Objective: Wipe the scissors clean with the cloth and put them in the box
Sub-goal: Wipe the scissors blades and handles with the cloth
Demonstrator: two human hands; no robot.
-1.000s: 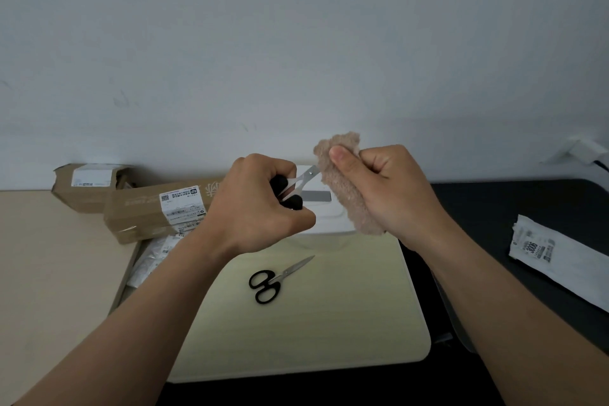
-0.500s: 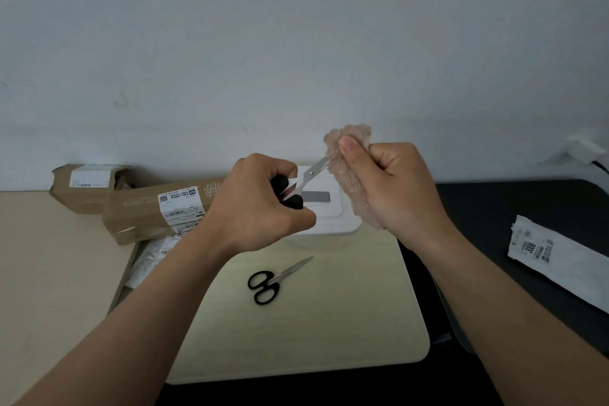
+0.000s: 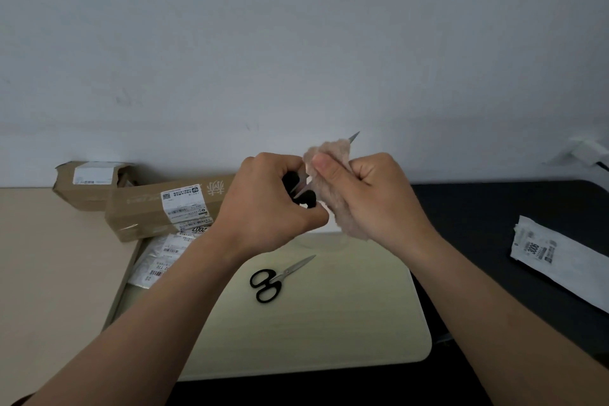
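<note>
My left hand (image 3: 267,204) grips the black handles of a pair of scissors (image 3: 298,189) held up above the table. My right hand (image 3: 369,198) holds a fuzzy beige cloth (image 3: 333,158) wrapped round the blades, close against the handles. Only the blade tip (image 3: 354,136) sticks out above the cloth. A second pair of black-handled scissors (image 3: 276,278) lies shut on the pale yellow board (image 3: 329,323), tip pointing up and right. The white box seen earlier behind my hands is hidden now.
Two brown cardboard parcels (image 3: 164,211) lie at the back left, with labelled plastic mailers (image 3: 161,260) below them. A white labelled bag (image 3: 560,260) lies on the dark table at the right. A white plug (image 3: 590,150) sits by the wall, far right.
My right hand has slid the cloth down the blades toward the handles, so the tip now pokes out above the cloth. Both hands have come closer together and hide the white box.
</note>
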